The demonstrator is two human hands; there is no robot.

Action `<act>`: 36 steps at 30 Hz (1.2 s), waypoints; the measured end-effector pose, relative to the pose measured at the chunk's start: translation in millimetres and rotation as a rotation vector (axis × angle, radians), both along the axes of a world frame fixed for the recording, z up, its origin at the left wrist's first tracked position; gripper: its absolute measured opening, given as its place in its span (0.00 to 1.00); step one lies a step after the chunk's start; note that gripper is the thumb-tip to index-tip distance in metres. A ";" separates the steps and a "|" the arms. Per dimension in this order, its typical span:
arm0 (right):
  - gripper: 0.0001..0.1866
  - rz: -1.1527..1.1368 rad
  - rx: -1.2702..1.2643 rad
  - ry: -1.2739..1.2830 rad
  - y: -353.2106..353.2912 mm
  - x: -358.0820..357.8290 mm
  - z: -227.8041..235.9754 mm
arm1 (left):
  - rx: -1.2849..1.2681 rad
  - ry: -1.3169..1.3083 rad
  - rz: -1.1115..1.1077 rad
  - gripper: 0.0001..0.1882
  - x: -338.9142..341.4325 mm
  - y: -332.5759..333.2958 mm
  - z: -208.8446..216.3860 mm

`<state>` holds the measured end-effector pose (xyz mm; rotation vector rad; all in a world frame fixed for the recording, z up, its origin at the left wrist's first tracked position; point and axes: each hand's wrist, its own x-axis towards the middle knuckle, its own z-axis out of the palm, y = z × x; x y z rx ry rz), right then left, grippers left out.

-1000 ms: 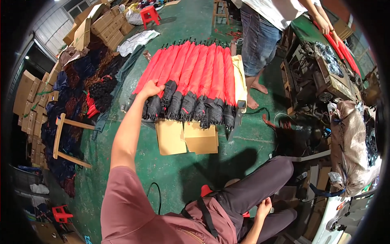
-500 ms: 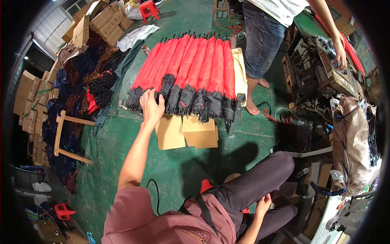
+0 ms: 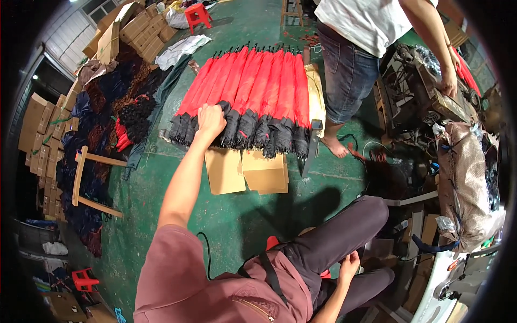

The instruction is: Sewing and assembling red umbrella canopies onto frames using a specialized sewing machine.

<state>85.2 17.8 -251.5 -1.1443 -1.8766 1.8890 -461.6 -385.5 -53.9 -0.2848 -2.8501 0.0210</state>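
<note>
Left hand: shifted forward and right since the earlier frame, fingers now curled in over the black canopy ends; whether they pinch cloth, I cannot tell.
Red-and-black umbrellas: beneath the left hand and to both sides, laid in a row; likely light, soft, slippery cloth over something stiff, best held round the red middle.
Cardboard: just nearer the body than that hand.
Right hand: loosely bent, nothing visible in it.
Co-worker: rightward beyond the left hand.
</note>
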 end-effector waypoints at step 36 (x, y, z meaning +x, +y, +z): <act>0.13 0.004 -0.041 -0.004 0.5 5.6 -0.8 | 1.376 0.527 0.670 0.47 44.3 3.6 -99.2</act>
